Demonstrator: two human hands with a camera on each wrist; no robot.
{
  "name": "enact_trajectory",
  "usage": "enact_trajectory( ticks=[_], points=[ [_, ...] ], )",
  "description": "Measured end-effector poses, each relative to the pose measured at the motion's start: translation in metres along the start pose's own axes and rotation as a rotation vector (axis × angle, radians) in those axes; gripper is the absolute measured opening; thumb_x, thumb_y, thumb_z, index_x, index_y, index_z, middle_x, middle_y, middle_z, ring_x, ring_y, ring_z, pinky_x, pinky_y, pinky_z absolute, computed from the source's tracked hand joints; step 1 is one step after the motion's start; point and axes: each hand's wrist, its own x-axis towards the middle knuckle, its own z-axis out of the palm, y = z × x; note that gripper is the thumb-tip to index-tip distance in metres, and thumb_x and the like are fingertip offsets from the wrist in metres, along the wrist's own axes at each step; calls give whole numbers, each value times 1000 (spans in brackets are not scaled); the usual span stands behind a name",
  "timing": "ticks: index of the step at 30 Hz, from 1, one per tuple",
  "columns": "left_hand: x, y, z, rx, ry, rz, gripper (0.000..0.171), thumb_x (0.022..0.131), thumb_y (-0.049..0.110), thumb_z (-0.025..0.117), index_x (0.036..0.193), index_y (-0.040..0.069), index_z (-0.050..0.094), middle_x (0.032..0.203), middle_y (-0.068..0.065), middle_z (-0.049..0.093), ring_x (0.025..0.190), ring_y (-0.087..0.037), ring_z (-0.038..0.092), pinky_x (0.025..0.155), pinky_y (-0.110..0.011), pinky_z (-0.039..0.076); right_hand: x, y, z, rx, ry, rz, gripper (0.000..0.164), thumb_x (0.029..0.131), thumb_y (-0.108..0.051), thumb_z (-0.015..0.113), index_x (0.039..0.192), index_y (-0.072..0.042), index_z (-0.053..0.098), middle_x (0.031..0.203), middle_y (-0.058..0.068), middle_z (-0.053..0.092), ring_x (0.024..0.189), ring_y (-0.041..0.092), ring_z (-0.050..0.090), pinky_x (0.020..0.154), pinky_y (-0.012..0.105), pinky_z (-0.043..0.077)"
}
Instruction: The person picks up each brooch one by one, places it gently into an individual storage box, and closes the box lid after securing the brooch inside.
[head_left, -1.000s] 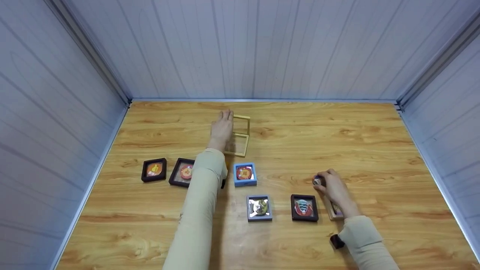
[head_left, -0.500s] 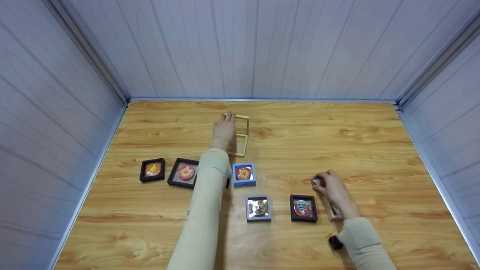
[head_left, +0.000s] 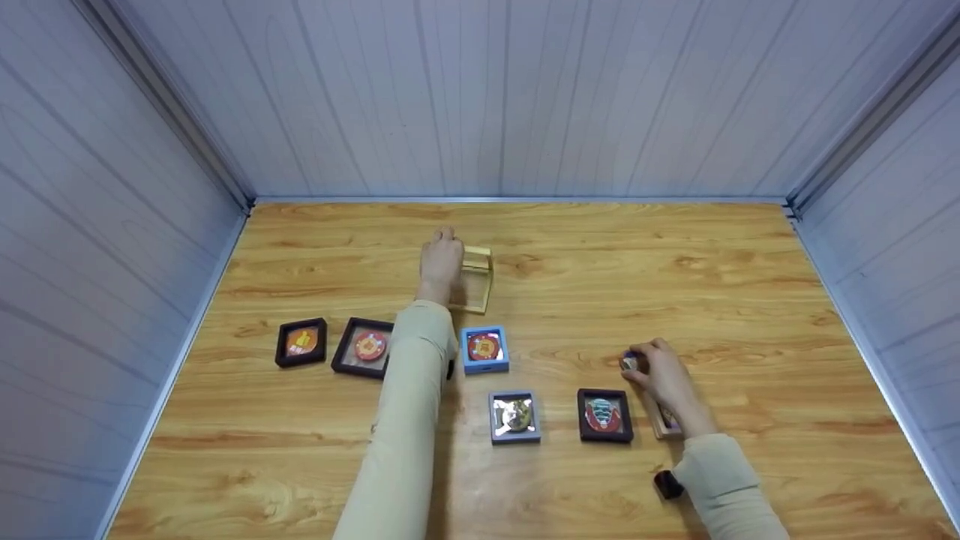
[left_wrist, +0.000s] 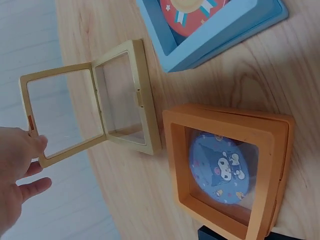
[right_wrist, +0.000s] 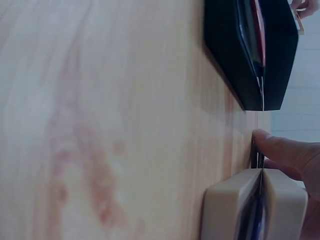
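At the back of the table my left hand (head_left: 440, 262) pinches the raised lid of a hinged yellow display frame (head_left: 486, 294). In the left wrist view, thumb and finger hold the lid (left_wrist: 62, 73) by its edge, and its clear-windowed base stands on the wood. My right hand (head_left: 667, 379) pinches a small round badge (head_left: 628, 361) at the table, edge-on and dark in the right wrist view. Partly under that hand lies a beige frame (head_left: 660, 426) with a badge inside. A black frame (head_left: 583, 416) holding a red-and-teal badge lies to its left.
A blue frame (head_left: 486, 368) and a lavender frame (head_left: 516, 439) lie mid-table. Two dark frames (head_left: 303, 362) lie at left. My left forearm hides an orange frame (left_wrist: 175, 162) from the head view. A small black object (head_left: 667, 484) sits near my right cuff. Panel walls enclose the table.
The yellow frame's lid has swung on its hinge and looks much shorter in the head view, my left hand moving with it. My right hand stays at the badge.
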Motion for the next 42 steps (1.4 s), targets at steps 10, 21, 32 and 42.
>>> enact_trajectory(
  ticks=[10, 21, 32, 42],
  points=[
    [-9, -11, 5, -39, 122, 18, 19, 83, -8, 49, 83, -4, 68, 85, -15, 62, 79, -27, 59, 66, -35, 51, 0, -2, 3, 33, 14, 17, 47, 75, -16, 70, 113, 7, 54, 96, 18, 49, 79, 27, 50, 68, 42, 44],
    [-20, -21, 0, -179, 213, 20, 21, 82, -12, 49, 93, -4, 65, 88, -17, 61, 80, -28, 60, 67, -35, 50, -5, -7, 7, 74, 67, -5, 47, 73, -15, 72, 112, 6, 55, 101, 19, 49, 87, 31, 51, 73, 45, 44],
    [-25, -17, -20, -339, 369, 47, 10, 87, 2, 51, 88, -1, 61, 87, -14, 61, 79, -31, 59, 63, -41, 49, -11, -25, 4, 120, 172, -61, 44, 70, -12, 74, 108, 3, 58, 97, 15, 51, 85, 29, 51, 71, 42, 44],
    [-37, 0, -31, -375, 522, 150, 13, 85, 3, 55, 93, -2, 63, 85, -12, 62, 79, -25, 60, 69, -32, 50, -18, -40, 3, 196, 253, -133, 42, 68, -8, 76, 105, 4, 60, 94, 13, 51, 81, 25, 53, 65, 38, 48]
  ],
)
